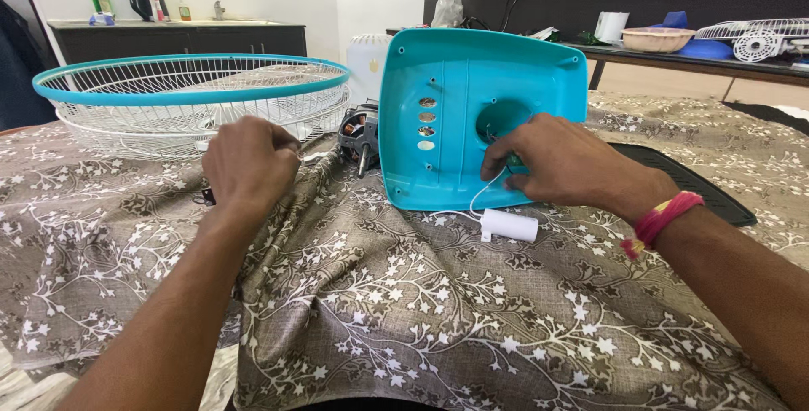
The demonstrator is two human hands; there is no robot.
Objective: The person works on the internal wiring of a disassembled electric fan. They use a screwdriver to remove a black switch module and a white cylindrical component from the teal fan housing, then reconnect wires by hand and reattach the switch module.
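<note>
Resting on a worktop (421,327) draped in a brown cloth with a white floral print, both hands are working near its middle. Right hand (560,162) is lying against the lower front of a turquoise plastic fan housing (455,82), which is standing nearly upright on its lower edge, tilted slightly back. Fingers (499,161) of this hand are curling just below the round opening in the housing, pressed together and pinching a thin white wire (477,198); what else they are gripping I cannot tell. That wire is running down to a small white cylindrical capacitor (510,225), lying on its side on the cloth just in front of the housing, near the wrist. A pink and yellow thread band (661,217) is sitting around the right wrist.

Left hand (249,162) is closed into a loose fist, knuckles up, well apart from the housing; whatever it is pinching is hidden by the fingers. Just behind it, toward the far left corner, white wire fan guards with a turquoise rim (190,91) are lying stacked flat. Between guards and housing, a fan motor (360,133) with copper windings is sitting, shaft pointing downward toward the cloth.
</note>
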